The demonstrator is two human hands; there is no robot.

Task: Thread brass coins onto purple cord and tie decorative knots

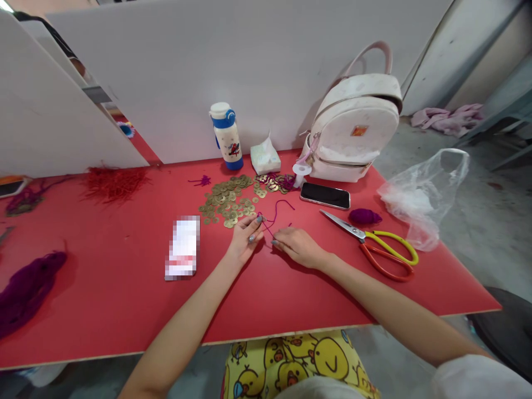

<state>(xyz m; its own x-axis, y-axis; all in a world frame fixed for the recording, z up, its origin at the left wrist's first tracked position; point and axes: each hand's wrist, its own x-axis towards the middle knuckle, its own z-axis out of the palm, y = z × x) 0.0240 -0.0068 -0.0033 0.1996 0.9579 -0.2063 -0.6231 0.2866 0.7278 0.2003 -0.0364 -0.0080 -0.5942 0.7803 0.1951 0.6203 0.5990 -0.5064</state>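
Note:
My left hand (246,239) is closed in a pinch on a purple cord (284,203) in front of the coins; a small dark piece at its fingertips is too small to make out. The cord runs taut from there to my right hand (302,247), whose fingers are pinched on it close to the tabletop. A loose end of cord curls up and away behind both hands. Just beyond my left hand spreads a pile of brass coins with holes (228,198). More purple cords (286,182) lie over coins at the pile's right.
Scissors (361,235) with yellow and red handles lie right of my right hand, near a purple yarn bundle (364,216), a phone (325,195) and a plastic bag (424,194). A bottle (228,136), tissue pack (266,158) and white backpack (353,127) stand behind on the red table (124,299).

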